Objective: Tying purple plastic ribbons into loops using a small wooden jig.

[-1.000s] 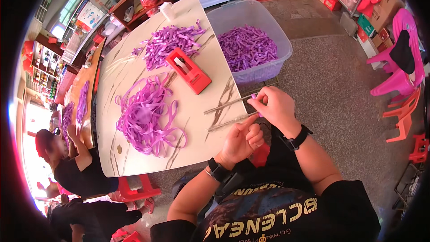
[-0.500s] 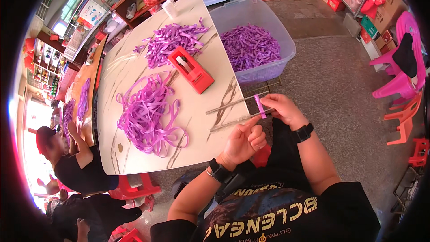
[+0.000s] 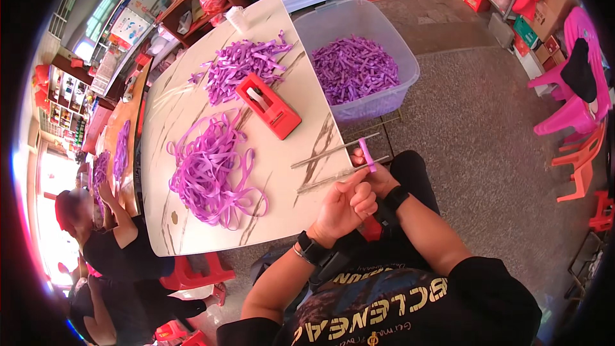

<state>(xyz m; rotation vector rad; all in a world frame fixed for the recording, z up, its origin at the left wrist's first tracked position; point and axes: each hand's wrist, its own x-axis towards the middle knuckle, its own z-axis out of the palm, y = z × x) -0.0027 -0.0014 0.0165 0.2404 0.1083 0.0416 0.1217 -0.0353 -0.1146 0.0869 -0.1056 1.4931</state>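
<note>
My left hand (image 3: 346, 205) is closed around the near end of a thin metal rod (image 3: 320, 182) that lies over the table edge. My right hand (image 3: 379, 176) sits just behind it and pinches a short purple ribbon strip (image 3: 367, 154) against a second thin rod (image 3: 333, 151). A tangle of long purple ribbon (image 3: 208, 173) lies on the white marbled table (image 3: 173, 109), and a red cutter block (image 3: 268, 106) stands beyond it. A heap of cut purple strips (image 3: 240, 67) lies farther back.
A clear plastic tub (image 3: 384, 99) of cut purple strips stands on the floor to the right of the table. Other people sit at lower left by a second table (image 3: 118, 154) with purple ribbon. Pink and orange plastic chairs (image 3: 576, 102) stand at right.
Both hands have drawn closer together and toward me. The right hand has come in from the right, and the purple strip now stands up between the two rods.
</note>
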